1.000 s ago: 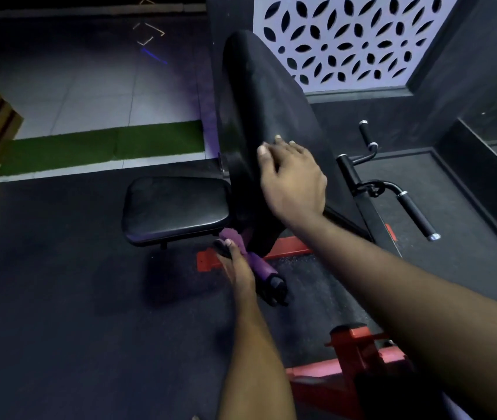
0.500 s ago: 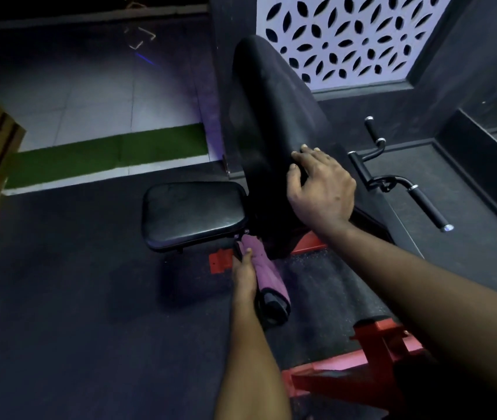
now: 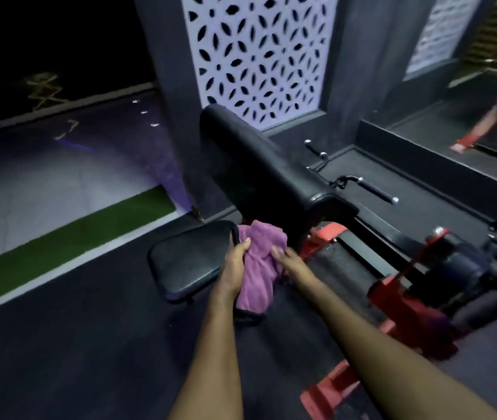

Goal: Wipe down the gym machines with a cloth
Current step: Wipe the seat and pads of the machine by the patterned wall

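Note:
A purple cloth (image 3: 257, 268) hangs bunched in front of me, just right of the black seat pad (image 3: 194, 259). My left hand (image 3: 236, 259) grips its left side with curled fingers. My right hand (image 3: 286, 259) touches the cloth's right edge, its fingers partly hidden behind the fabric. The long black back pad (image 3: 259, 174) of the gym machine slopes up behind the cloth. Neither hand touches the pads.
The machine's red frame (image 3: 404, 301) and black rollers lie to the right. Chrome-tipped black handles (image 3: 374, 189) stick out behind the back pad. A grey pillar with a white lattice panel (image 3: 259, 56) stands behind. A green turf strip (image 3: 59, 241) crosses the floor at left.
My right hand has left the back pad and come down to the cloth. The cloth was rolled in my left hand and now hangs loose between both hands. The camera has tilted up and right.

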